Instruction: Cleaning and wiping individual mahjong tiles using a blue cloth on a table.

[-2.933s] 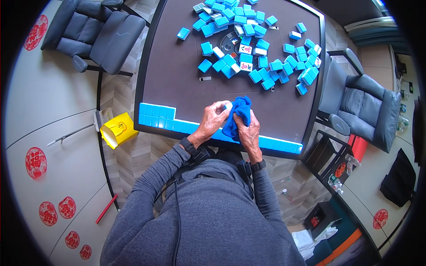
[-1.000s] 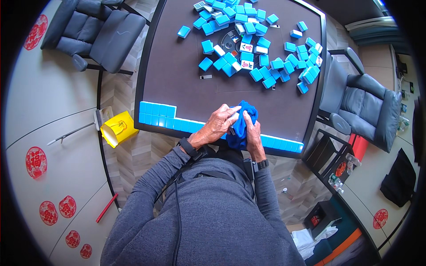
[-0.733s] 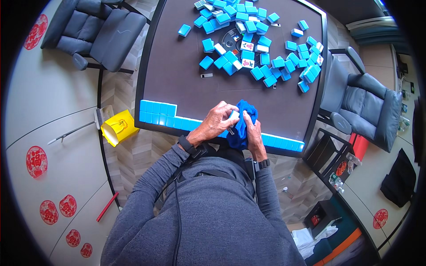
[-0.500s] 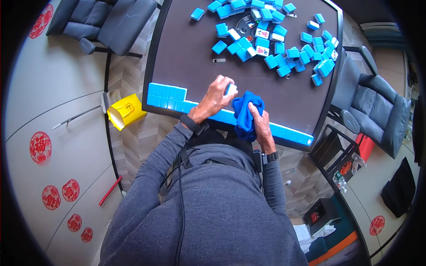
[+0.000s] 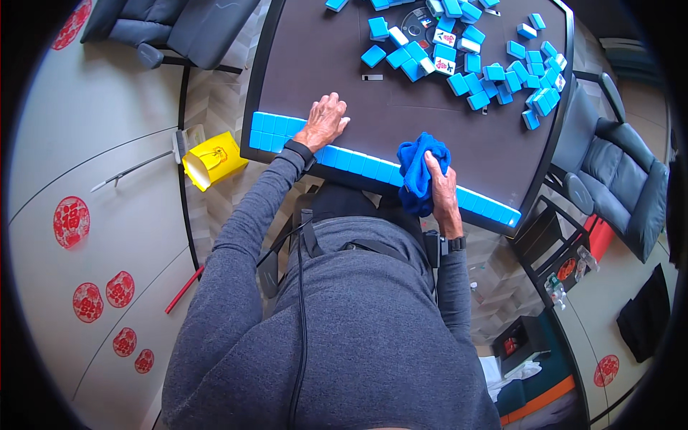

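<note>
My left hand (image 5: pixel 324 123) is curled just above the far side of the tile row, close to its two-tiered left part. A small whitish edge shows at its fingertips; the mahjong tile in it is almost wholly hidden. Bunched in my right hand (image 5: pixel 445 192) is a blue cloth (image 5: pixel 418 175), held over the table's near edge. Along that edge runs a row of blue-backed mahjong tiles (image 5: pixel 358 163), stacked two deep at the left end (image 5: pixel 271 130). The cloth and right hand cover part of the row.
Loose mahjong tiles (image 5: pixel 493 73) lie scattered over the far and right part of the dark table (image 5: pixel 322 61), a few face up. Grey armchairs (image 5: pixel 609 165) stand at the right and far left. A yellow bin (image 5: pixel 215 161) is on the floor left of the table.
My left hand has moved left with the mahjong tile, toward the two-tiered end, and the tile is now mostly out of sight. The right hand keeps the cloth. The view has shifted slightly.
</note>
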`<state>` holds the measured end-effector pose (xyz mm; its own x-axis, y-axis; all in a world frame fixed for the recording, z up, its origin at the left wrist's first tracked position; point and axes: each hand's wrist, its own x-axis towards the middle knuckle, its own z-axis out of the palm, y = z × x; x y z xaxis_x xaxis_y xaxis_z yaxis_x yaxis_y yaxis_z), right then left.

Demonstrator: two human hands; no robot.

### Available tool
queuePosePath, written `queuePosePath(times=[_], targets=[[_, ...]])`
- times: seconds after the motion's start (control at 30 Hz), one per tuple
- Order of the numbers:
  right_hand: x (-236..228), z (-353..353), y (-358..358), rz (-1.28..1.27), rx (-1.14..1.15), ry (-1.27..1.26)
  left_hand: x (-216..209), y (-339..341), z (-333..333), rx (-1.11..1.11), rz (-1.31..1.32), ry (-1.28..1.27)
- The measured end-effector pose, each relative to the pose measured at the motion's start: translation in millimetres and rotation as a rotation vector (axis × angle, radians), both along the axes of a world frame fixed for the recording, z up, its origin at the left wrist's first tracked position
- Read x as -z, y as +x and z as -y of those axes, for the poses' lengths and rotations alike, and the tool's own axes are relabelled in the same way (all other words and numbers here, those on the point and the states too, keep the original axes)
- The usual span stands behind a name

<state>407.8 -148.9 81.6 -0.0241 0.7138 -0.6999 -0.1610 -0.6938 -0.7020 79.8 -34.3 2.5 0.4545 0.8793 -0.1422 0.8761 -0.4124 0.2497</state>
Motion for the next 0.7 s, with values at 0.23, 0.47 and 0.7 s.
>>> queuePosePath(times=[0.23, 0.47, 0.7], targets=[[-1, 4, -7, 0.010, -0.005, -0.004, 1, -33, 4, -0.028, 0.031, -0.165], [1, 3, -4, 0.020, -0.036, -0.014, 0, -52, 15, -0.035, 0.102, -0.221], [5, 6, 2, 0.034, -0.024, -0.010, -11, -42, 18, -0.050, 0.010, -0.270]])
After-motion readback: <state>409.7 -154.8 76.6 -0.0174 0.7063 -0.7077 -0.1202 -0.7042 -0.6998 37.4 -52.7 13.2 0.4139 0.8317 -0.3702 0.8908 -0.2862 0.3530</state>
